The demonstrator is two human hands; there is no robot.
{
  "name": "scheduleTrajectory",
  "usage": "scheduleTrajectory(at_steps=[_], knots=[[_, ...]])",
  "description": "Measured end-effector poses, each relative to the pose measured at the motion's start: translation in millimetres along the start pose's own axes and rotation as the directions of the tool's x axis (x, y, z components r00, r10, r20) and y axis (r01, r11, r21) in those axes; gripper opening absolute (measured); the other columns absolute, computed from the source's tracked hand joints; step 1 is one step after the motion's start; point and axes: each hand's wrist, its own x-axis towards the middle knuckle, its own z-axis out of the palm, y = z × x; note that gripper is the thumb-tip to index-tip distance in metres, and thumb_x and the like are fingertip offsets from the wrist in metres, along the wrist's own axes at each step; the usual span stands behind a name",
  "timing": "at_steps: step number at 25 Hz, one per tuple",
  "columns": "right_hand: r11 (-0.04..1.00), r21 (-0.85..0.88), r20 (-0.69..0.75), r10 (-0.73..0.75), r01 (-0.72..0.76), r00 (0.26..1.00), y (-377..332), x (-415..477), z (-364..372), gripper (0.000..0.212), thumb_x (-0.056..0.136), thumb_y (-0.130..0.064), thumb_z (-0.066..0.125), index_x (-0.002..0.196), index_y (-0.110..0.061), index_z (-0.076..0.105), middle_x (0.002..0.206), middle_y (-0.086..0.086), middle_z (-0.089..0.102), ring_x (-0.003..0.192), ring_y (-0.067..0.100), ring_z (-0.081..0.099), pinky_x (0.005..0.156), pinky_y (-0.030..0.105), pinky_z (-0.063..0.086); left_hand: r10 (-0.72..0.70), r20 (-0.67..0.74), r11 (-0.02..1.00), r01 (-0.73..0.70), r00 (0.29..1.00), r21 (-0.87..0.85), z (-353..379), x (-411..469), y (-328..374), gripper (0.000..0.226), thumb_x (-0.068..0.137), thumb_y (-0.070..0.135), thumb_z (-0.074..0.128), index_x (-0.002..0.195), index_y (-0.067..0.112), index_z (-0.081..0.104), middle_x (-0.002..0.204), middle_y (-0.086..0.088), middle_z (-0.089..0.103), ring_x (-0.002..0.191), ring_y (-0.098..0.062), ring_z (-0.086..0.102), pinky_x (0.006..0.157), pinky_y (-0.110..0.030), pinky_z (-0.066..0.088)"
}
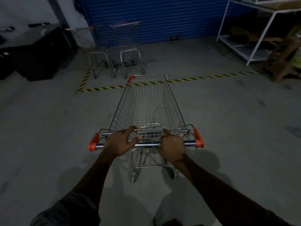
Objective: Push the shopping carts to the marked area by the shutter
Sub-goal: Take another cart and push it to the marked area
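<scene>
Both grips close on the handle bar (146,145): left hand (119,142) and right hand (172,147). From them the shopping cart (149,105) stretches toward 12 o'clock, its front at the striped floor tape (104,88) before the blue shutter (154,18).

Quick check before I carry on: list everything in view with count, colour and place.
Pushed cart: 1, silver wire, orange corners, centre, front at the tape.
Parked carts: 2, silver, inside the tape by the shutter.
Shutter: 1, blue, far wall.
Floor tape: yellow-black stripes, across the floor.
Shelf rack: 1, white, far right.
Black boxes: dark, far left.
Left hand: on the cart handle.
Right hand: on the cart handle.
</scene>
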Motion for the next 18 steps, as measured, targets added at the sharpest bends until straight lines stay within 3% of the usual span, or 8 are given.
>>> scheduleTrajectory(at_steps=[2, 4, 7, 10, 18], knots=[[1.0, 0.001, 0.006, -0.003, 0.003, 1.0, 15, 31, 3, 0.019, 0.073, -0.037, 0.074, 0.08, -0.02, 0.074, 0.126, 0.006, 0.07, 0.061, 0.02, 0.07, 0.058, 0.029, 0.054, -0.019, -0.04, 0.998, 0.021, 0.999, 0.056, 6, 33, -3, 0.046, 0.095, 0.071, 0.045, 0.126, 0.038, 0.051, 0.11, 0.0, 0.075, 0.1, -0.026, 0.071, 0.077, -0.035, 0.052], [1.0, 0.003, 0.002, -0.013, 0.013, 1.0, 32, 58, 10, 0.019, 0.064, -0.032, 0.078, 0.075, -0.019, 0.07, 0.098, 0.006, 0.075, 0.055, 0.021, 0.066, 0.054, 0.029, 0.052, -0.041, -0.029, 0.995, 0.043, 0.999, 0.093, 11, 63, -6, 0.046, 0.095, 0.074, 0.04, 0.107, 0.034, 0.059, 0.1, 0.004, 0.074, 0.092, -0.023, 0.072, 0.069, -0.032, 0.049], [0.996, 0.003, -0.072, -0.091, 0.091, 0.993, 53, 105, 15, 0.028, 0.055, -0.027, 0.084, 0.074, -0.016, 0.067, 0.069, 0.005, 0.065, 0.054, 0.026, 0.062, 0.053, 0.031, 0.049, -0.013, -0.013, 0.986, 0.015, 1.0, 0.167, 17, 114, -13, 0.059, 0.098, 0.069, 0.043, 0.075, 0.02, 0.067, 0.108, 0.008, 0.073, 0.086, -0.021, 0.073, 0.063, -0.03, 0.046], [0.993, -0.035, -0.148, -0.121, 0.117, 0.981, 73, 154, 21, 0.033, 0.051, -0.027, 0.086, 0.075, -0.016, 0.068, 0.069, 0.005, 0.064, 0.055, 0.027, 0.061, 0.054, 0.031, 0.049, 0.02, -0.036, 0.983, -0.014, 0.999, 0.183, 23, 163, -24, 0.059, 0.099, 0.059, 0.053, 0.066, 0.013, 0.069, 0.123, 0.007, 0.072, 0.086, -0.023, 0.074, 0.064, -0.029, 0.046], [0.997, 0.023, -0.209, -0.071, 0.077, 0.975, 115, 300, 33, 0.032, 0.05, -0.025, 0.085, 0.074, -0.016, 0.066, 0.068, 0.003, 0.061, 0.052, 0.028, 0.059, 0.051, 0.031, 0.046, 0.052, 0.007, 0.989, -0.052, 0.999, 0.136, 48, 321, -79, 0.071, 0.095, 0.075, 0.03, 0.057, 0.02, 0.055, 0.128, 0.008, 0.07, 0.091, -0.018, 0.073, 0.071, -0.031, 0.053]])
